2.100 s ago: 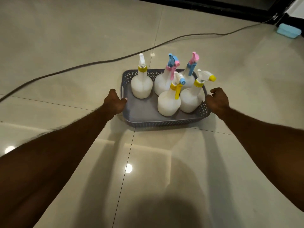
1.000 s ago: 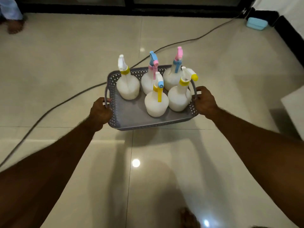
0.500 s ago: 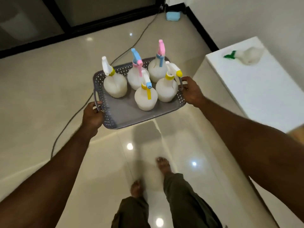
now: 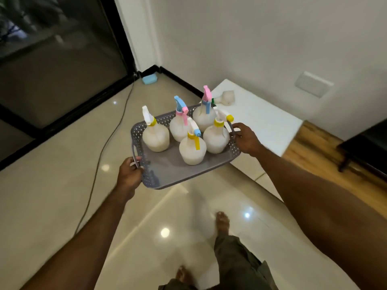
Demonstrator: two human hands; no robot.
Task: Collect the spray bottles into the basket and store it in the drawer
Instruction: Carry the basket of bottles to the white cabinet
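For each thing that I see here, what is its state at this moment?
Basket: lifted off the floor, tilted, carried by its handles.
Left hand: closed on the left handle.
Right hand: closed on the right handle.
Five spray bottles: upright inside the basket.
Sixth bottle: lying on its side on the white cabinet.
Cable: loose on the floor.
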